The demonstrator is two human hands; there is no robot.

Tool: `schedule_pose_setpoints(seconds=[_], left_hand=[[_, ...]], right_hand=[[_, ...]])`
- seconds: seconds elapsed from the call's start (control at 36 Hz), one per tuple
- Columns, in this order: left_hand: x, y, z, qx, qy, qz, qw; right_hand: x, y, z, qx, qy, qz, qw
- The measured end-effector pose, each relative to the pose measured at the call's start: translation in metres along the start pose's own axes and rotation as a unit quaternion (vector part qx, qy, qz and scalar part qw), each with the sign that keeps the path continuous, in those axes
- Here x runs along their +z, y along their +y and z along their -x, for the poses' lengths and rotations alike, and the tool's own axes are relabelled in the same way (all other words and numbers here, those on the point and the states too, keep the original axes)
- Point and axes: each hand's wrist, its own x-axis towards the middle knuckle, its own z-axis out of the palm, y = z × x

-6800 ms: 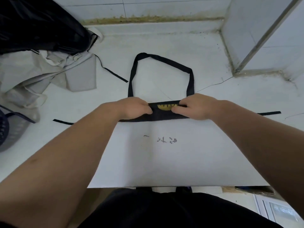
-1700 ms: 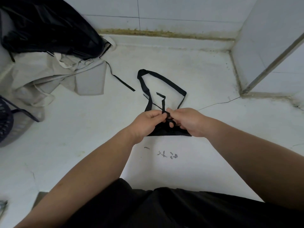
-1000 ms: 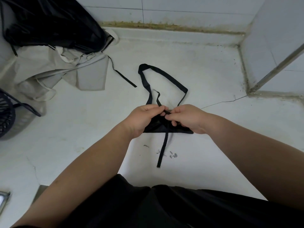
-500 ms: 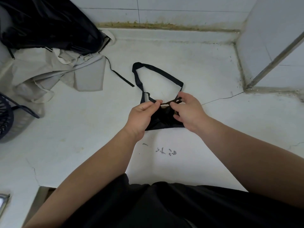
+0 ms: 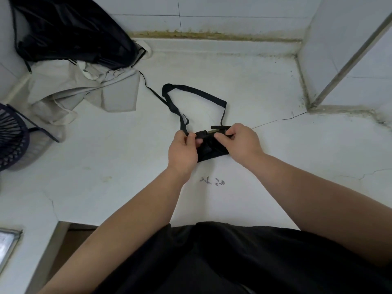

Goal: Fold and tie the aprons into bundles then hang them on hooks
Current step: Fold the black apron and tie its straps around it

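The black apron [image 5: 210, 150] lies folded down to a small wad on the white bench [image 5: 101, 166], right in front of the person and near enough that both forearms can work without stretching. The left hand [image 5: 183, 149] pinches the tie [image 5: 204, 135] between thumb and fingers at the wad's upper left corner. The right hand [image 5: 241, 142] has its fingers curled over the same tie at the upper right corner. The two seem to draw apart along the top edge, which I judge is meant to cinch the band tight round the folds so they cannot spring open. A short loose end of the tie sticks out just above the right fingers; whether a knot is finished beneath them cannot be told. The neck loop [image 5: 194, 93] is left out of the wad and lies flat on the bench beyond the hands. That is most likely on purpose, since it is the part that can go over a hook, though no hook shows here. At the far left a pale apron [image 5: 84, 90] and a heap of black cloth [image 5: 70, 32] lie crumpled against the wall, with one thin string trailing toward the loop. A dark basket [image 5: 12, 141] stands at the left edge — probably the stock waiting its turn, kept aside from the work spot.
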Motion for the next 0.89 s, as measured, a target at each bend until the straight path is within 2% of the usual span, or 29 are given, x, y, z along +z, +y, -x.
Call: schedule_pose_setpoints(seconds=[0.14,0.28,0.42,0.56,0.69,0.78,0.89], left_hand=[[-0.002,0.001,0.004,0.014,-0.013,-0.076,0.997],[-0.003,-0.009,0.008,0.052,0.030,-0.139,0.989],[-0.002,-0.011,0.003,0.055,0.094,-0.200,0.974],[-0.002,-0.012,-0.003,-0.017,0.129,-0.117,0.985],[-0.005,-0.013,-0.009,-0.029,0.167,-0.049,0.984],[-0.009,-0.012,-0.009,-0.013,0.148,-0.043,0.988],[-0.011,-0.002,-0.004,0.046,0.038,-0.097,0.994]], right_hand=[[-0.008,0.009,0.000,-0.002,0.025,-0.008,1.000],[-0.014,0.015,0.000,-0.051,0.032,0.066,0.996],[-0.015,0.016,-0.008,-0.062,0.010,0.082,0.995],[-0.013,0.019,-0.014,-0.071,-0.002,0.112,0.991],[-0.016,0.026,-0.021,-0.061,0.005,0.082,0.995],[-0.018,0.026,-0.021,-0.073,-0.002,0.082,0.994],[-0.020,0.017,-0.019,-0.114,-0.072,0.090,0.987]])
